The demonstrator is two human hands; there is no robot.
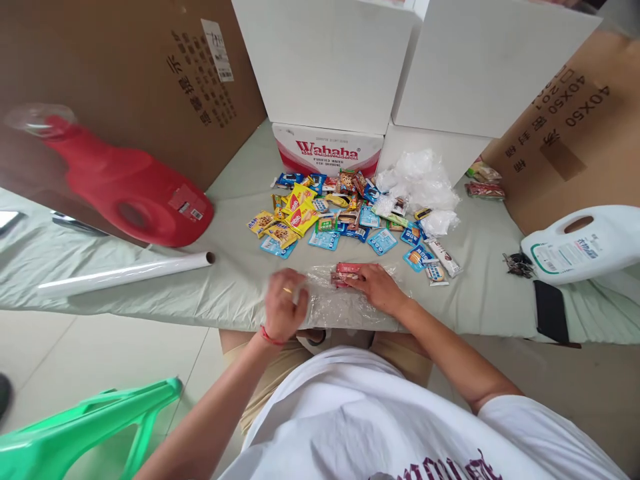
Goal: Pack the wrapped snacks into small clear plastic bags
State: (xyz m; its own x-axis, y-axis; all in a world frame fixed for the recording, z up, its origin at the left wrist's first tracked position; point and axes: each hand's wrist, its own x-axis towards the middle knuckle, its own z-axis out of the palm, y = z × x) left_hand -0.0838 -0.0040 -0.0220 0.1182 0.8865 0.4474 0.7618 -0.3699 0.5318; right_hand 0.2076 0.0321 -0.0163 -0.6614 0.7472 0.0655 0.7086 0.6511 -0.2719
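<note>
Clear plastic film (330,307) lies crumpled at the front edge of the cloth-covered table. On it rest red snack packets (345,268), and my right hand (380,288) has its fingers over them, holding them down. My left hand (286,305) is at the film's left edge, slightly blurred, with fingers curled in around what looks like the edge of the film. A ring and a red wrist cord show on that hand. Just beyond both hands spreads a pile of small snacks, with yellow packets (301,219), blue packets (383,241) and white-wrapped bars (444,257).
White boxes (330,60) stand behind the pile, beside a clump of clear plastic bags (420,183). At left are a red jug (135,187) and a film roll (127,274); at right, a white jug (590,247), keys (519,265) and a black phone (551,310). A green stool (95,427) stands below.
</note>
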